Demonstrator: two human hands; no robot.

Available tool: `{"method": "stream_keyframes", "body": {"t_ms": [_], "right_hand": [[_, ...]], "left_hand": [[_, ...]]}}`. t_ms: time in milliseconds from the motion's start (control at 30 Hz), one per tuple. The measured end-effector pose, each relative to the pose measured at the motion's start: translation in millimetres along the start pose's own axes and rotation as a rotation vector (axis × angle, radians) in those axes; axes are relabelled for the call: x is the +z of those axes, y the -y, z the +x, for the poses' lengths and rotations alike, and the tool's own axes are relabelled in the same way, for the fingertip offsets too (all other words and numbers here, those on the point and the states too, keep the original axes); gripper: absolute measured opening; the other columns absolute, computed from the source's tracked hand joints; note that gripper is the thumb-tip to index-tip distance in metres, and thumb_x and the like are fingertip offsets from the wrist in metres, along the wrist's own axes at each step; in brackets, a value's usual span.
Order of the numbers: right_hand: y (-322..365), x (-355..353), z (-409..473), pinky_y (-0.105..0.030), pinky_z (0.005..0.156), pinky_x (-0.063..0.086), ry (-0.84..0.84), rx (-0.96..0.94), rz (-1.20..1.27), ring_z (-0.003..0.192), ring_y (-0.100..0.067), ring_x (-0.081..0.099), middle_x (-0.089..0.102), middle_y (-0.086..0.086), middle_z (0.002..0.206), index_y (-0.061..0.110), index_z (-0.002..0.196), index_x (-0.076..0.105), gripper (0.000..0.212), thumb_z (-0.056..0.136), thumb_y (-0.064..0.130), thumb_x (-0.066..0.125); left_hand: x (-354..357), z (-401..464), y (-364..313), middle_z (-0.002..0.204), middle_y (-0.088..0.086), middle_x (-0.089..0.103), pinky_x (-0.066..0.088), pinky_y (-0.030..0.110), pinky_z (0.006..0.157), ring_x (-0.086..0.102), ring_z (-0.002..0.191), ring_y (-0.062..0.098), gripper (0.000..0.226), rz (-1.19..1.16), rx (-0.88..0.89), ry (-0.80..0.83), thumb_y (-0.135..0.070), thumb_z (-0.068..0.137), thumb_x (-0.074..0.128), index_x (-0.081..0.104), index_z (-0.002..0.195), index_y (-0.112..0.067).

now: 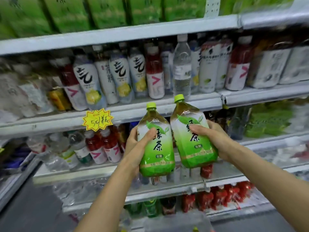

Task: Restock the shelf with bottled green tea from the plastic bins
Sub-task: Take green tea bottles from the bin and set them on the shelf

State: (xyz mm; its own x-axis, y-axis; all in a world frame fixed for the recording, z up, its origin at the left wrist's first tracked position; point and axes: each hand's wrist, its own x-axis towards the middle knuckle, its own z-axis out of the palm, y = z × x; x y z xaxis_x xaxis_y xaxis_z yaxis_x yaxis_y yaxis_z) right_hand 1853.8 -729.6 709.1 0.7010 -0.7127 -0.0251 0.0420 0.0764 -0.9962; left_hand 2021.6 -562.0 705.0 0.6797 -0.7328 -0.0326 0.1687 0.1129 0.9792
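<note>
Two large green tea bottles with green caps and green-white labels are held side by side in front of the shelving. My left hand (136,144) grips the left green tea bottle (157,154) around its middle, thumb across the label. My right hand (212,138) grips the right green tea bottle (194,143), which stands slightly higher and tilts left. Both bottles hover before the third shelf (222,177) from the top. More green tea packs (107,12) fill the top shelf. A clear plastic bin (177,221) shows faintly at the bottom edge.
The second shelf (167,106) holds white, red and clear drink bottles. A yellow starburst price tag (97,120) hangs from its edge. Red-capped bottles (103,148) stand on the third shelf at left. Red bottles (217,196) fill the lowest shelf. Green packs (270,121) sit at right.
</note>
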Motion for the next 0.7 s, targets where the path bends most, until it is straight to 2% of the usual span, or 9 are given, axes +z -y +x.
{"method": "stream_keyframes", "body": {"t_ms": [133, 233, 333, 433, 500, 567, 633, 700], "right_hand": [[52, -21, 10, -0.038, 0.061, 0.059, 0.038, -0.122, 0.021, 0.076, -0.029, 0.073, 0.076, -0.014, 0.093, 0.007, 0.116, 0.059, 0.084, 0.043, 0.041, 0.085], [88, -38, 21, -0.048, 0.075, 0.059, 0.052, -0.207, 0.011, 0.087, -0.035, 0.072, 0.074, -0.017, 0.101, 0.008, 0.121, 0.058, 0.086, 0.047, 0.043, 0.085], [127, -54, 32, -0.041, 0.069, 0.059, 0.037, -0.312, -0.020, 0.083, -0.031, 0.073, 0.074, -0.015, 0.099, 0.007, 0.120, 0.059, 0.087, 0.046, 0.045, 0.084], [165, -71, 42, -0.040, 0.067, 0.060, 0.050, -0.415, -0.024, 0.081, -0.030, 0.072, 0.074, -0.014, 0.096, 0.005, 0.115, 0.061, 0.079, 0.050, 0.045, 0.082], [191, -79, 49, -0.040, 0.068, 0.059, 0.058, -0.474, -0.006, 0.081, -0.029, 0.072, 0.075, -0.012, 0.093, 0.007, 0.111, 0.063, 0.071, 0.053, 0.044, 0.081], [216, -85, 59, -0.039, 0.068, 0.059, 0.068, -0.524, 0.025, 0.079, -0.026, 0.072, 0.075, -0.009, 0.089, 0.010, 0.108, 0.065, 0.061, 0.058, 0.040, 0.081], [242, -88, 68, -0.039, 0.068, 0.058, 0.046, -0.577, 0.044, 0.078, -0.024, 0.073, 0.075, -0.007, 0.089, 0.009, 0.111, 0.063, 0.067, 0.057, 0.043, 0.085], [266, -88, 79, -0.040, 0.069, 0.059, -0.009, -0.631, 0.049, 0.081, -0.024, 0.073, 0.074, -0.006, 0.093, 0.010, 0.113, 0.062, 0.087, 0.044, 0.052, 0.091]], "left_hand": [[31, 9, -42, 0.091, -0.003, 0.078, 0.059, 0.032, 0.065, 0.075, 0.078, 0.017, 0.042, -0.006, 0.103, 0.016, -0.037, 0.067, 0.078, 0.054, 0.102, -0.032], [60, 15, -71, 0.101, 0.005, 0.077, 0.061, 0.037, 0.067, 0.076, 0.085, 0.024, 0.057, -0.007, 0.176, 0.038, -0.041, 0.066, 0.078, 0.058, 0.116, -0.026], [89, 27, -98, 0.104, 0.007, 0.077, 0.061, 0.040, 0.070, 0.076, 0.085, 0.025, 0.064, -0.035, 0.259, 0.025, -0.044, 0.059, 0.080, 0.062, 0.116, -0.024], [116, 40, -123, 0.094, 0.001, 0.078, 0.061, 0.035, 0.064, 0.076, 0.078, 0.019, 0.049, -0.052, 0.337, 0.036, -0.041, 0.062, 0.078, 0.062, 0.106, -0.028], [132, 48, -140, 0.094, 0.000, 0.078, 0.062, 0.038, 0.067, 0.075, 0.079, 0.019, 0.044, -0.065, 0.376, 0.040, -0.041, 0.063, 0.078, 0.060, 0.102, -0.031], [146, 57, -156, 0.099, 0.002, 0.077, 0.062, 0.044, 0.074, 0.075, 0.085, 0.022, 0.049, -0.079, 0.402, 0.029, -0.042, 0.063, 0.082, 0.061, 0.105, -0.030], [155, 66, -171, 0.102, 0.004, 0.077, 0.061, 0.050, 0.079, 0.075, 0.090, 0.025, 0.059, -0.085, 0.436, 0.002, -0.042, 0.063, 0.087, 0.061, 0.114, -0.027], [162, 77, -185, 0.104, 0.006, 0.077, 0.061, 0.050, 0.081, 0.075, 0.092, 0.027, 0.063, -0.100, 0.470, -0.023, -0.041, 0.066, 0.087, 0.060, 0.120, -0.025]]}}
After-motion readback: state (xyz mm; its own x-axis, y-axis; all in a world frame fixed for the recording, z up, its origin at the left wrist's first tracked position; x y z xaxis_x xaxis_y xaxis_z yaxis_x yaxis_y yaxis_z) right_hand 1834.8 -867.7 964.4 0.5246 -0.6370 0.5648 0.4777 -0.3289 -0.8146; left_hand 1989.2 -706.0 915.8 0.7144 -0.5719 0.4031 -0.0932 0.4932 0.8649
